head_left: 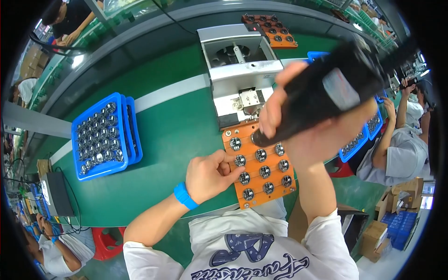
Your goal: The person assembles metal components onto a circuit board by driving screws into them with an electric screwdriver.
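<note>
An orange fixture plate [275, 184] lies at the table's front edge, carrying rows of small round circuit boards [264, 171]. My left hand [210, 175] is closed at the plate's left edge, thumb and forefinger beside one round board [239, 160]; whatever sits between the fingers is hidden. In my right hand [322, 135] is a black electric screwdriver [322, 88], held slanting over the plate's upper part. Its tip points down near the top row, and I cannot tell if it touches. Part of the right column is covered by this hand.
Behind the plate stands a silver machine [240, 72], with another loaded fixture plate [275, 32] beyond it. Stacked blue trays [123, 161] of round parts stand left on the green table [172, 135]. More blue trays [357, 148] and a seated person [392, 144] are at right.
</note>
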`<state>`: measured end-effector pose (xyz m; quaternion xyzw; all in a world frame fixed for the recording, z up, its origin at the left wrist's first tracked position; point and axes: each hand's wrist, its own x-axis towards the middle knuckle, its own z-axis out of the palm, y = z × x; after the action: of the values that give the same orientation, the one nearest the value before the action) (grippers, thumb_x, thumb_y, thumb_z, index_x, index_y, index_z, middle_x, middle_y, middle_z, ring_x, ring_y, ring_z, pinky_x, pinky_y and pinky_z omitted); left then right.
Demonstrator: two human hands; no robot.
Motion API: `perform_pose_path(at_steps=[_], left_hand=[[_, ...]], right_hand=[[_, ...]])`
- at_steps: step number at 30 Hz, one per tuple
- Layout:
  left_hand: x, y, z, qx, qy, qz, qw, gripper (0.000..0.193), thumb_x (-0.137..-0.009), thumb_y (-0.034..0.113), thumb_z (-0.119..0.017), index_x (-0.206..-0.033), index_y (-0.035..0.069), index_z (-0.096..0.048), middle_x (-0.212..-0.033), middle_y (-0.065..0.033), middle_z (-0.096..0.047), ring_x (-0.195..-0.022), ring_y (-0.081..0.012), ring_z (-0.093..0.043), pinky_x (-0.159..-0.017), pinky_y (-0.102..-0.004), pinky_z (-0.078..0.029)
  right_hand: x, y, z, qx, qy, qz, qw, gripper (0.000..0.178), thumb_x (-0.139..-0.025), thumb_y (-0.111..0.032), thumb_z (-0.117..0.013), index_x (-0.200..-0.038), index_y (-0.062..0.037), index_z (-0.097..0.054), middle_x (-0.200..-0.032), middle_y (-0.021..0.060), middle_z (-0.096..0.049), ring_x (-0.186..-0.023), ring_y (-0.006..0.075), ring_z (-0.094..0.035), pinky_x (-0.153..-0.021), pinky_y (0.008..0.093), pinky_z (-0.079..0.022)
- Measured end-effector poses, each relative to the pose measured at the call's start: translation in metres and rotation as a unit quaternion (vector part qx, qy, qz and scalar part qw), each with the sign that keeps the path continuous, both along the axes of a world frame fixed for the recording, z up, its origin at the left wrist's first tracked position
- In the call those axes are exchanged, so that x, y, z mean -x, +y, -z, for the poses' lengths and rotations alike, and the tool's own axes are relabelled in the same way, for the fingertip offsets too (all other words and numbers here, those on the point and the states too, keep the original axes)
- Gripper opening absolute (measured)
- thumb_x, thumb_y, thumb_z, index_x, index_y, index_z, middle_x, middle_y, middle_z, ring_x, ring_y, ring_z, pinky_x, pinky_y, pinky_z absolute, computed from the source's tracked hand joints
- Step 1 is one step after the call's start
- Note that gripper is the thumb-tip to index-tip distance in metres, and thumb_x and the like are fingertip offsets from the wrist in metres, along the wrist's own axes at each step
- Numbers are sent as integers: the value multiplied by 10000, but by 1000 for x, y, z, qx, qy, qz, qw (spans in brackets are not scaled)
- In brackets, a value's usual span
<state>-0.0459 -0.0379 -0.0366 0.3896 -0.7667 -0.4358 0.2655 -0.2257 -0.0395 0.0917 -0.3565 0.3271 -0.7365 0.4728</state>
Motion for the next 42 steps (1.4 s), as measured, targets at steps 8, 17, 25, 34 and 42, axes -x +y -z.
perform_pose_path(at_steps=[8, 17, 25, 34, 42], left_hand=[[0, -2, -1, 12, 13, 10, 1000, 253, -751, 171, -862, -836, 53, -656, -584, -26, -636, -481, -152, -615, -479, -292, -490], [0, -1, 0, 3, 8, 14, 1000, 254, -763, 189, -855, -839, 51, -655, -575, -27, -629, -468, -154, -602, -469, -295, -479], [-1, -2, 0, 3, 0, 17, 1000, 251, -763, 191, -856, -840, 49, -665, -575, -25, -630, -470, -153, -604, -471, -293, -479], [0, -2, -4, 17, -9, 17, 1000, 249, -756, 183, -858, -839, 45, -669, -578, -29, -635, -471, -155, -608, -474, -294, -482], [-2, -2, 0, -3, -4, 15, 1000, 237, -764, 188, -850, -839, 45, -676, -581, -30, -638, -473, -167, -611, -476, -300, -488]], right_hand=[[-21, 28, 37, -23, 24, 21, 999, 1237, -634, -1056, -181, -1060, 52, -530, -594, 114, -588, -503, 195, -569, -484, 292, -474], [-24, 28, 38, -79, 175, 47, 980, 1239, -647, -1048, -180, -1038, 71, -541, -595, 113, -590, -507, 178, -572, -489, 272, -461], [-19, 28, 41, -89, 206, 47, 973, 1245, -628, -1055, -217, -1031, 77, -543, -612, 116, -595, -522, 171, -585, -479, 266, -467], [-16, 30, 42, -104, 207, 32, 972, 1224, -630, -1051, -263, -1029, 73, -539, -639, 126, -593, -527, 191, -587, -472, 284, -471], [-15, 30, 44, -114, 205, 15, 972, 1207, -631, -1047, -303, -1026, 69, -534, -663, 134, -590, -531, 210, -588, -465, 300, -475]])
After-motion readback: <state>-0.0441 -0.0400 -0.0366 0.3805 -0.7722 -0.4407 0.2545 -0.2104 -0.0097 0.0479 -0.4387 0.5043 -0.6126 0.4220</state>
